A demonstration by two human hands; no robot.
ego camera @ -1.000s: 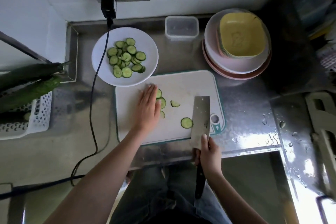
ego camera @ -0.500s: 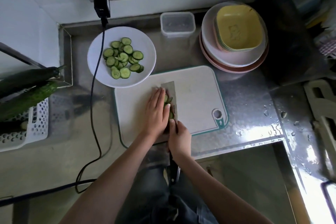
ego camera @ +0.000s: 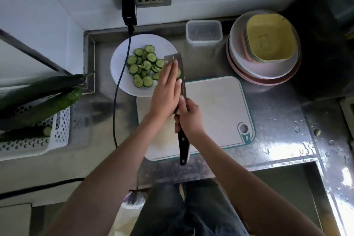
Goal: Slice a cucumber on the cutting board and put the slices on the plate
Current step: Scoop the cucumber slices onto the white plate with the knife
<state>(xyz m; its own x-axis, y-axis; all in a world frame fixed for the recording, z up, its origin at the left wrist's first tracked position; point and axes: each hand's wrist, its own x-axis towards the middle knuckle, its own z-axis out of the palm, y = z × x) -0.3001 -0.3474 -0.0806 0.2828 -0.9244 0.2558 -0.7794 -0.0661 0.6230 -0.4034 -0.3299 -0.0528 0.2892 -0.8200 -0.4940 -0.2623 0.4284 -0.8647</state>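
Observation:
A white plate (ego camera: pixel 122 80) at the back left holds several green cucumber slices (ego camera: pixel 143 63). My right hand (ego camera: pixel 188 115) grips the black handle of a cleaver (ego camera: pixel 181 71), whose blade reaches over the plate's right edge. My left hand (ego camera: pixel 166 88) lies flat with straight fingers against the blade, pressing cucumber slices on it; one slice (ego camera: pixel 179 73) peeks out beside the fingers. The white cutting board (ego camera: pixel 214 113) with a teal rim lies under both hands, with no slices visible on it.
A white perforated basket (ego camera: pixel 57 132) at the left holds whole cucumbers (ego camera: pixel 38 101). A black cable (ego camera: pixel 120 86) runs from the wall socket across the plate. A clear tub (ego camera: pixel 204 32) and stacked bowls (ego camera: pixel 264 51) stand at the back right. Water drops lie on the steel counter.
Both hands gathered the loose slices onto the cleaver blade on the board, then lifted blade and slices back and left to the plate's edge.

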